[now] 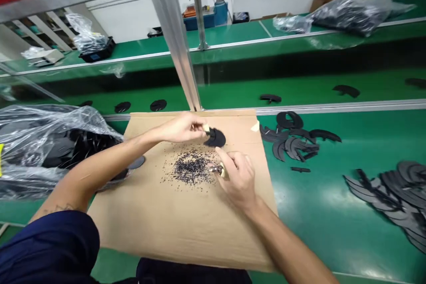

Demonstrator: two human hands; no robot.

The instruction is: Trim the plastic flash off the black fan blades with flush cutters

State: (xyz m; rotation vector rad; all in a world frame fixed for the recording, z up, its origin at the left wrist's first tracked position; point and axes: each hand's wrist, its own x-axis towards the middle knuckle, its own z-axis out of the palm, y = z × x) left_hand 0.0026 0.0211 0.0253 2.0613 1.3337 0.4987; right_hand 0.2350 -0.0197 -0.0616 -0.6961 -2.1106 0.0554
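Observation:
My left hand pinches a black, rounded plastic part above the far half of a cardboard sheet. Closer to me and a little to the right, my right hand is closed around small metal-tipped pliers; the palm hides most of the tool. Its tip points left, over the edge of a scattered heap of tiny black bits. Pale yellow coverings show on fingers of both hands. The pliers and the plastic part are apart.
Curved black parts lie right of the cardboard, with a larger pile farther right. A clear plastic bag of black parts is on the left. Behind the cardboard, black parts rest on a green belt beside a metal post.

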